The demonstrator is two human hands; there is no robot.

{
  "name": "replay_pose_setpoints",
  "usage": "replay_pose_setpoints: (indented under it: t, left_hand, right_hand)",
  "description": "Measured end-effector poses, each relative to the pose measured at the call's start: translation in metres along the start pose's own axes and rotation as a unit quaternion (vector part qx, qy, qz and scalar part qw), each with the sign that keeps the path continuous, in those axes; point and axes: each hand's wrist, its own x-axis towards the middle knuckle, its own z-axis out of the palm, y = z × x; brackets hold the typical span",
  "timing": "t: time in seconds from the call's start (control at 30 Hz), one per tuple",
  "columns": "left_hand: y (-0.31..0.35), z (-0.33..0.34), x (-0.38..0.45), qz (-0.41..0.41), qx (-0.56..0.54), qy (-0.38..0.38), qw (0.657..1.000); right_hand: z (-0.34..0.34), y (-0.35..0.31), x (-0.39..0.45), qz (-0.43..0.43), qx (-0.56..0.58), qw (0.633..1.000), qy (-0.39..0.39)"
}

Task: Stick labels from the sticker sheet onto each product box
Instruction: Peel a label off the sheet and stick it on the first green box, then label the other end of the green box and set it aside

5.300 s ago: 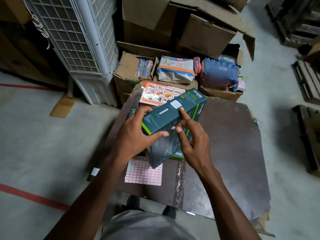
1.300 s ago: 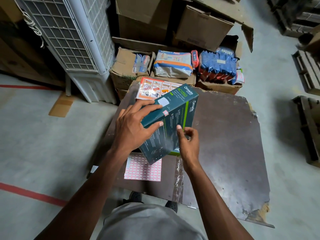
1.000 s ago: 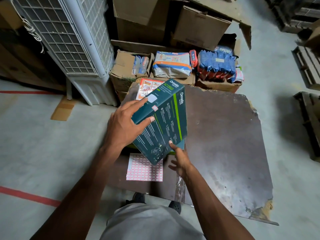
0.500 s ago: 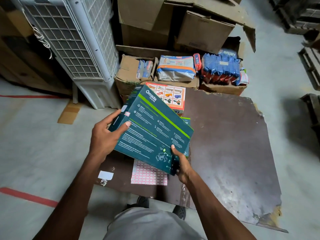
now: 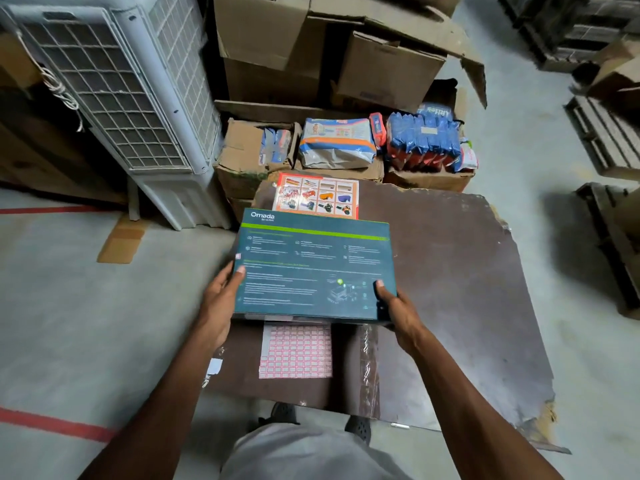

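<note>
A dark teal product box (image 5: 313, 268) with a green stripe is held flat, its printed back face up, above the brown board table (image 5: 460, 289). My left hand (image 5: 221, 299) grips its left edge and my right hand (image 5: 396, 310) grips its right near corner. A small red-edged label (image 5: 238, 256) shows on the box's left side. The sticker sheet (image 5: 295, 351), white with red-bordered labels, lies on the table just below the box, partly hidden by it. An orange and white product box (image 5: 317, 195) lies flat at the table's far edge.
A white air cooler (image 5: 131, 98) stands at the left. Cardboard cartons (image 5: 311, 57) and packets of goods (image 5: 337, 143) pile up behind the table. Wooden pallets (image 5: 602, 133) sit at the right. Red tape lines (image 5: 52, 424) mark the concrete floor.
The teal box has been turned from a tilted pose to flat with its back face up and squared to me. My right hand moved from under its near edge to its right corner.
</note>
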Motion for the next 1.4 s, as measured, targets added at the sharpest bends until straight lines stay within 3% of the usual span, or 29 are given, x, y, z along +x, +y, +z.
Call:
replay_pose_setpoints:
  t: [0.2,0.47,1.0,1.07,1.1,1.17,1.23,1.3,1.4]
  left_hand:
    - [-0.019,-0.005,0.038,-0.031,0.132,-0.070,0.988]
    - [-0.048,-0.011,0.079,-0.052,0.178,-0.045,0.982]
    - [-0.097,-0.006,0.109,-0.085,0.120,-0.068,0.987]
    - [-0.097,-0.006,0.109,-0.073,0.090,-0.037,0.993]
    - [-0.098,-0.006,0.107,-0.070,0.067,0.017,0.995]
    - [-0.111,-0.011,0.097,-0.087,0.013,0.155,0.984]
    - [-0.136,-0.018,0.078,-0.119,0.022,0.227,0.966]
    - [-0.173,-0.020,0.059,-0.166,0.102,0.194,0.962]
    - [-0.199,-0.005,0.029,-0.191,0.260,0.145,0.935]
  right_hand:
    - [0.003,-0.003,0.035,-0.032,-0.048,0.998,0.035]
    - [0.021,-0.007,0.056,-0.055,-0.079,0.994,0.046]
    - [0.013,0.035,0.080,-0.017,-0.068,0.996,0.064]
    - [0.013,0.039,0.082,-0.007,-0.066,0.996,0.065]
    - [0.013,0.041,0.082,0.003,-0.061,0.995,0.072]
    - [0.018,0.038,0.073,0.006,-0.099,0.983,0.154]
    - [0.027,0.035,0.051,-0.031,-0.170,0.947,0.272]
    - [0.040,0.035,0.024,-0.102,-0.181,0.924,0.320]
    - [0.053,0.045,-0.002,-0.183,-0.179,0.920,0.298]
